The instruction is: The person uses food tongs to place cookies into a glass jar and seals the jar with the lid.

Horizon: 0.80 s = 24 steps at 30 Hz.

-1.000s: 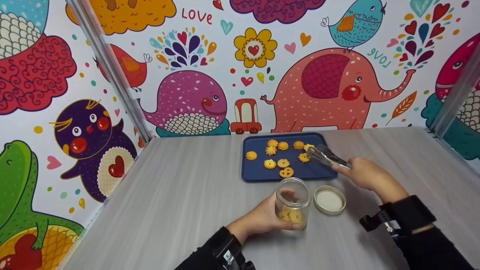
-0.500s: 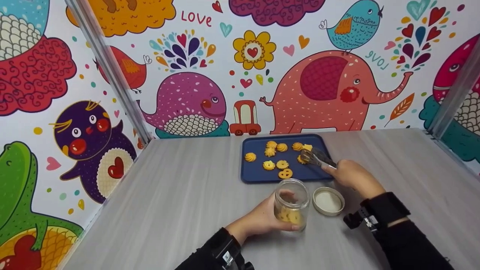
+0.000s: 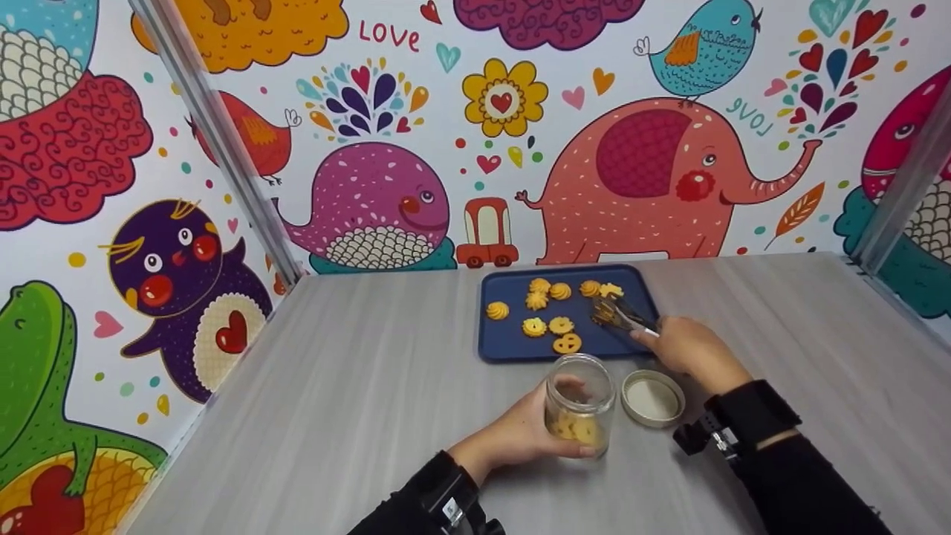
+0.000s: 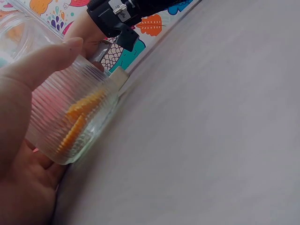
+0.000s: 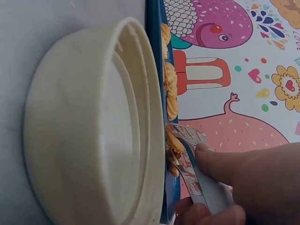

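My left hand [image 3: 520,435] grips a ribbed glass jar [image 3: 580,405] standing on the grey table [image 3: 356,401], with a few yellow cookies inside [image 4: 77,119]. My right hand [image 3: 687,349] holds metal tongs [image 3: 620,315], their tips closed around a cookie [image 3: 600,315] on the right side of the blue tray [image 3: 505,343]. In the right wrist view the tongs [image 5: 187,157] clamp that cookie [image 5: 174,143] just beyond the tray edge. Several more cookies [image 3: 548,306] lie on the tray. The jar's cream lid [image 3: 652,397] lies upside down right of the jar.
Walls with bright cartoon animals [image 3: 371,200] close the table in at the back and both sides, with metal posts [image 3: 215,141] in the corners. Bare tabletop extends left of the tray and jar.
My right hand moved left and lower with the tongs, whose tips came down and closed on a cookie at the tray's right side. The left hand and jar stayed put.
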Each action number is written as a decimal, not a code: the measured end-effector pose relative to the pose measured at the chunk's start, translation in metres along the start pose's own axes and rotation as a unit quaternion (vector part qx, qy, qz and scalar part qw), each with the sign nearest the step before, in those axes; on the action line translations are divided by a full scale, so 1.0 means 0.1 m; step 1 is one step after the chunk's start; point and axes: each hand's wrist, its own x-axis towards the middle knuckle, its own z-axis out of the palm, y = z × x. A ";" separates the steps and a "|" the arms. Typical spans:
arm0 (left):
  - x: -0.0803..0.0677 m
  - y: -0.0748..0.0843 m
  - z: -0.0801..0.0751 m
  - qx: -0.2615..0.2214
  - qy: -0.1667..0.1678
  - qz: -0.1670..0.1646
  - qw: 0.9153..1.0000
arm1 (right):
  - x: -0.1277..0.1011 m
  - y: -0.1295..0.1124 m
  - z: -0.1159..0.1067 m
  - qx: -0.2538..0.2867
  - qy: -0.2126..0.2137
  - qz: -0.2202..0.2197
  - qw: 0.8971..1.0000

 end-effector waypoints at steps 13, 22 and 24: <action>0.00 -0.02 0.00 0.017 -0.003 0.001 1.000 | -0.04 -0.04 -0.02 -0.036 0.011 -0.041 0.998; 0.00 -0.01 0.00 0.024 0.000 -0.002 1.000 | -0.02 0.01 -0.04 -0.046 0.029 -0.058 0.997; 0.00 0.00 0.00 0.026 0.001 0.001 1.000 | -0.02 0.03 -0.06 -0.042 0.033 -0.061 0.997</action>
